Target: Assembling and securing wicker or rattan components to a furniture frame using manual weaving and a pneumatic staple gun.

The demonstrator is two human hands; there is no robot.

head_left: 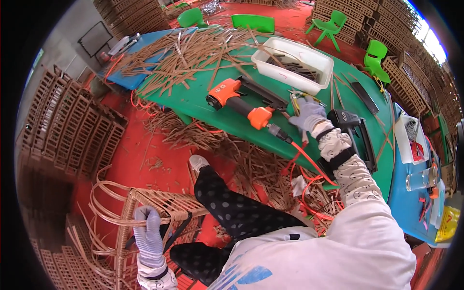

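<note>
My left hand [149, 234], in a striped grey glove, grips the rim of a woven rattan frame [126, 212] standing at my lower left. Loose rattan strands curve out from that frame's left side. Over the table, my gloved right hand [308, 116] has its fingers around a pair of pliers [295, 102] with yellow on the handles; the fingers partly hide the tool. Left of this hand lies an orange and black air nailer [241, 101] with an orange hose attached. A black nailer [355, 125] lies just to its right.
A white plastic bin [292, 72] with dark strips sits on the green table [203, 104]. Cut brown strips [179, 58] pile at its far left, and more litter the red floor below. Green chairs [333, 26] stand beyond. A blue side table [406, 198] holds a glass jar [419, 180].
</note>
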